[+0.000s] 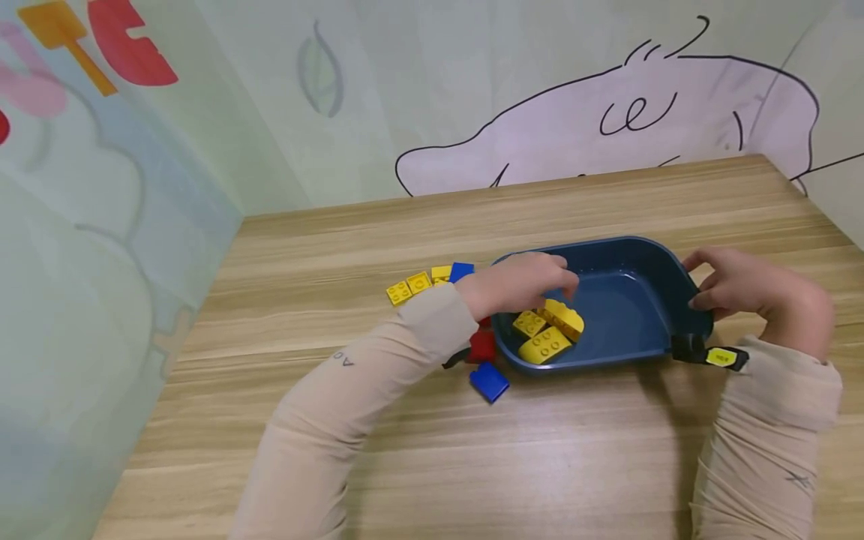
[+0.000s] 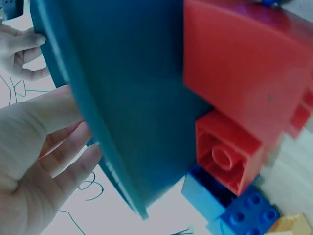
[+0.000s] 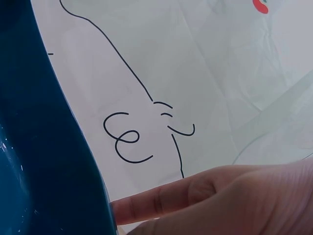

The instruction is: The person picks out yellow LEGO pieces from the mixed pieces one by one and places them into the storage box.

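A dark blue plastic tub [image 1: 628, 360] stands on the wooden table with yellow toy building bricks [image 1: 545, 345] at its left end. My left hand [image 1: 523, 281] reaches over that end, its loosely bent fingers above the bricks with nothing between them. In the left wrist view the same hand [image 2: 34, 161] lies past the tub's rim [image 2: 90, 112]. At the opposite end my right hand [image 1: 739, 281] grips the rim, thumb over the edge and fingers outside. One finger of it [image 3: 146, 203] meets the tub wall in the right wrist view.
Left of the tub lie red bricks [image 1: 481, 347], a blue brick [image 1: 489, 382] and another blue brick [image 1: 462, 271]. A row of yellow bricks [image 1: 408, 288] sits farther left. Behind the table [image 1: 324, 232] rises a wall with printed drawings [image 1: 364, 97].
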`<state>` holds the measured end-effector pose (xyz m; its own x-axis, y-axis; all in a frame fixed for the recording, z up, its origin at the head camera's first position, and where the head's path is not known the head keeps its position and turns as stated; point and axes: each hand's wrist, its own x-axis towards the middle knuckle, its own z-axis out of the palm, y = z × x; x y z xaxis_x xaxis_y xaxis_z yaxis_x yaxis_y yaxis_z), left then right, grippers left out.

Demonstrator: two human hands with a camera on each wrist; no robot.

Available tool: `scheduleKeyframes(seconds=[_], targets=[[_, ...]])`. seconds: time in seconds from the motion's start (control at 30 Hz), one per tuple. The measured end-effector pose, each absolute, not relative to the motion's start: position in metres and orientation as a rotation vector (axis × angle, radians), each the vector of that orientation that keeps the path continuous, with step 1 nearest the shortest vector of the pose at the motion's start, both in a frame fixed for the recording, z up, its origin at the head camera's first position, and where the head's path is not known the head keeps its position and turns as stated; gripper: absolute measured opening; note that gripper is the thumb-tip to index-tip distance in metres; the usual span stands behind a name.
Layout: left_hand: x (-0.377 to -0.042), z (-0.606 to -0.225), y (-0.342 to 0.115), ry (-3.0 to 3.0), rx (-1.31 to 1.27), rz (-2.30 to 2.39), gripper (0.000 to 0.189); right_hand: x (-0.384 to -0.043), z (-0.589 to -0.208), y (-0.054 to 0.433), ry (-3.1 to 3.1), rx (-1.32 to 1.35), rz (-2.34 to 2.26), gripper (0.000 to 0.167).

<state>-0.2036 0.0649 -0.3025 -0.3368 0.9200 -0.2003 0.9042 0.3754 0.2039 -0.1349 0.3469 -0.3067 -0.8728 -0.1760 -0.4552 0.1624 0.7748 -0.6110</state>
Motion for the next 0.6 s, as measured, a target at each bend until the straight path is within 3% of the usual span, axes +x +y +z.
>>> scheduleKeyframes(seconds=[0.6], targets=[[-0.212,-0.281,0.029,2.495,1.512,0.016,0.026,-0.136,-0.309,0.347,2.467,0.005,-0.910,0.053]])
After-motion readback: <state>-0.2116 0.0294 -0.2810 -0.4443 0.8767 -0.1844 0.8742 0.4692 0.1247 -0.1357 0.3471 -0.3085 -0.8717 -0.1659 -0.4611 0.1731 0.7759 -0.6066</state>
